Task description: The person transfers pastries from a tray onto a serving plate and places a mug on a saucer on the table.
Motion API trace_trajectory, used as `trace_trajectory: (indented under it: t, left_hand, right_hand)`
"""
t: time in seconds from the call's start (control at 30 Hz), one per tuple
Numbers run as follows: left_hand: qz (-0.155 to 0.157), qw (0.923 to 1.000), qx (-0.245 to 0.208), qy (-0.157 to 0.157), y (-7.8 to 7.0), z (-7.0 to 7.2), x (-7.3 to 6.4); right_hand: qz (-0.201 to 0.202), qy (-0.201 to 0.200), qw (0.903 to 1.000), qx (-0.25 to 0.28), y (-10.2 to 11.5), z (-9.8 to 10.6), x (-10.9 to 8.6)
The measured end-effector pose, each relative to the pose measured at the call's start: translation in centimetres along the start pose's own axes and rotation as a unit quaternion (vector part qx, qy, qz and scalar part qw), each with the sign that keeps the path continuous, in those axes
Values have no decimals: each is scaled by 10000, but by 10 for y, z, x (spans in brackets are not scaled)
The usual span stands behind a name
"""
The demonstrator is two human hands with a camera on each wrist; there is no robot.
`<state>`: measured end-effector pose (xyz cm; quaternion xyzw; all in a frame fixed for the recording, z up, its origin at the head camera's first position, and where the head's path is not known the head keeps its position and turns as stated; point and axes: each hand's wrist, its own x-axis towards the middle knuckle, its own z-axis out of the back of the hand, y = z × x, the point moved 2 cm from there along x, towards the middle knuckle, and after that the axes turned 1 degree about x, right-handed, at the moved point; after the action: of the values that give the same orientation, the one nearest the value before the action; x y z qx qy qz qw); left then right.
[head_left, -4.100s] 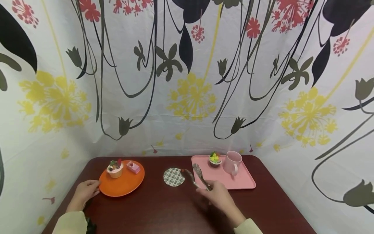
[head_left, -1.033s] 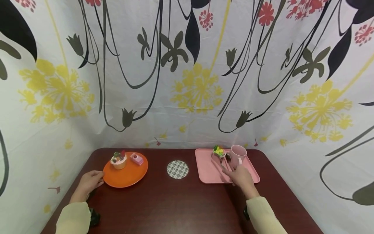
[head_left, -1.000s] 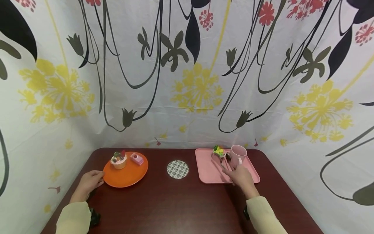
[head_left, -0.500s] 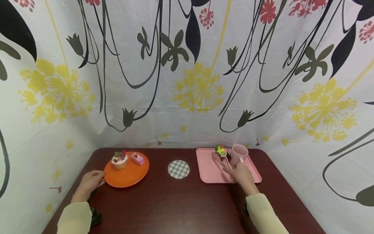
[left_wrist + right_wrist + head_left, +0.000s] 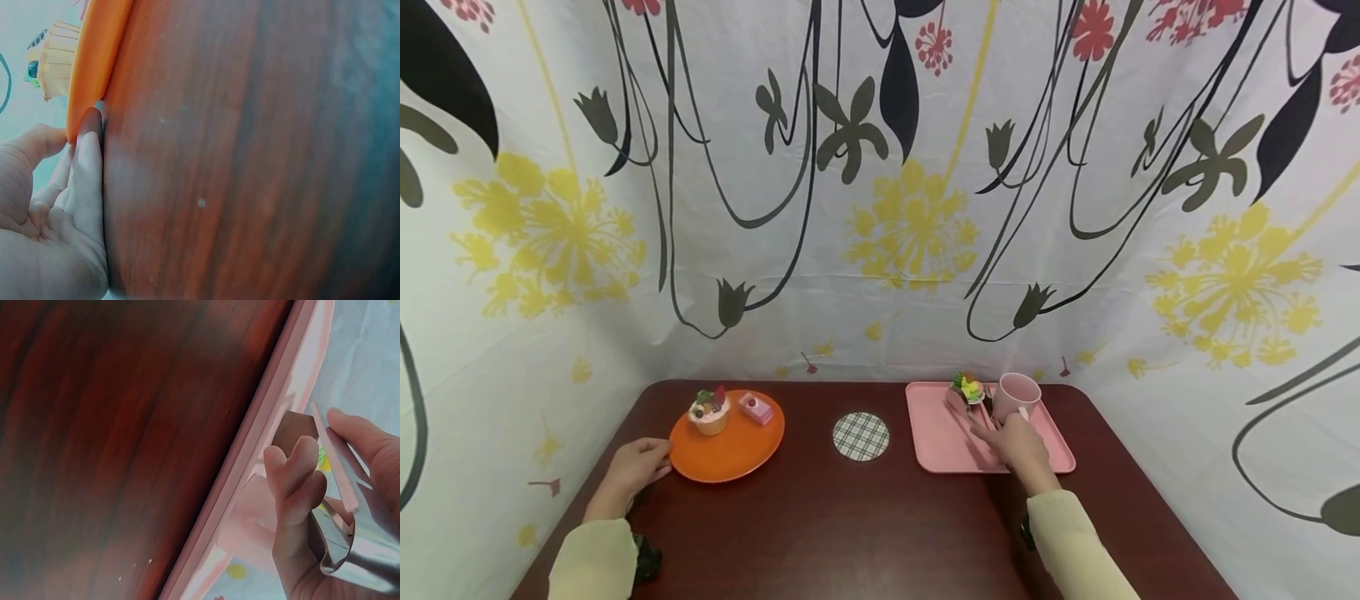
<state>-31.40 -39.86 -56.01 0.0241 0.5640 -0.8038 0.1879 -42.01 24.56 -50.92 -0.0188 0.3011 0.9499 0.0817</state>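
Observation:
In the head view my left hand (image 5: 632, 471) pinches the near-left rim of an orange plate (image 5: 722, 458); the left wrist view has the thumb over the rim and fingers under it. A cream-topped cupcake (image 5: 708, 414) and a pink cake slice (image 5: 756, 409) sit on this plate. My right hand (image 5: 1021, 446) grips metal tongs (image 5: 369, 565) over a pink tray (image 5: 940, 450). Their spread tips reach either side of a small fruit-topped cupcake (image 5: 968, 389) at the tray's back. A pink mug (image 5: 1017, 394) stands just right of the tongs, its handle close to my hand.
A round checked coaster (image 5: 861, 437) lies between plate and tray on the dark wooden table (image 5: 835, 525). A white flower-patterned curtain (image 5: 880, 333) hangs close behind the table and along both sides.
Since about four seconds ago, my right hand has carried the tongs right from beside the coaster to the small cupcake on the tray. My left hand has stayed at the plate's rim.

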Motion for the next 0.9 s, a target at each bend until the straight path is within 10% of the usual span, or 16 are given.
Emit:
trace_trajectory:
  t: [0.9]
  left_hand:
    - [37,9997,206,-103,-3,-1,-3]
  right_hand:
    - [154,126,9997,130,5,-5,17]
